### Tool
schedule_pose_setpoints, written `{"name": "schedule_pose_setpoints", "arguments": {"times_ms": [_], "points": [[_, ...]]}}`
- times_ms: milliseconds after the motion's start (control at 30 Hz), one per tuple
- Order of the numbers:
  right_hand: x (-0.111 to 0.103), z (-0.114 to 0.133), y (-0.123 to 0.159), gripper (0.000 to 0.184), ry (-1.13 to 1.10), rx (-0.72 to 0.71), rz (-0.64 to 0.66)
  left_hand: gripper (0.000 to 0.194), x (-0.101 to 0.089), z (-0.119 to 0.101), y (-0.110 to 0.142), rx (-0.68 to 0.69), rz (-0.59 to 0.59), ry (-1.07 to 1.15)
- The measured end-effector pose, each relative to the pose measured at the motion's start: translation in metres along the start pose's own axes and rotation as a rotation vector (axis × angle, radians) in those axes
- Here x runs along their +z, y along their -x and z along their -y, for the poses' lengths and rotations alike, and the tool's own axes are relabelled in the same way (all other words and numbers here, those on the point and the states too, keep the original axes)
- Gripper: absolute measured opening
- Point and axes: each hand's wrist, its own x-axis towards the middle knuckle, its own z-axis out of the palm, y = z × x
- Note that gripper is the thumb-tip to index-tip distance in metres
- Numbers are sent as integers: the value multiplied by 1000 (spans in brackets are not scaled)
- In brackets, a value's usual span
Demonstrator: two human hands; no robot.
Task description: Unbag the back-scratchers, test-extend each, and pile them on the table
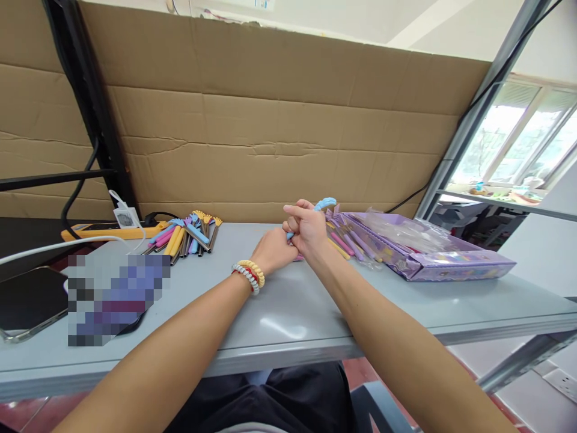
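Note:
My right hand (308,230) is closed around a light blue utensil handle (325,203) whose tip sticks up past my fingers. My left hand (274,249) is closed too, pressed against the right one near the lower end of that handle; what it grips is hidden. Yellow, white and red coil bands ring my left wrist (249,274). Both hands rest on a grey table (288,313). Just right of them lies an open purple box (419,252) with pink, yellow and purple handled pieces (343,240) at its near end.
A heap of coloured-handled utensils (187,237) lies at the back left, beside a yellow power strip (112,230) with a white charger (125,216) and cable. A dark phone (29,300) lies at the left edge. Cardboard (270,138) walls off the back.

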Motion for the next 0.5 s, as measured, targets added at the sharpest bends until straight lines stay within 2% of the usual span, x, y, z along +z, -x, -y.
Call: {"name": "schedule_pose_setpoints", "arguments": {"times_ms": [133,267,367,433,467,500], "points": [[5,7,4,37,38,-29,-28,14,-3,-14,0,-6,47,250],[13,11,7,37,71,7,-13,20,-11,-26,4,-194,222,444],[6,30,3,39,85,18,45,31,-18,-24,11,-298,478,663],[-14,54,-4,42,60,-25,64,40,-23,-15,16,-345,705,700],[-28,68,-10,43,9,-84,35,43,-25,-11,18,-361,788,659],[-43,81,-15,43,-74,-184,-53,45,-28,-6,18,-373,850,599]]}}
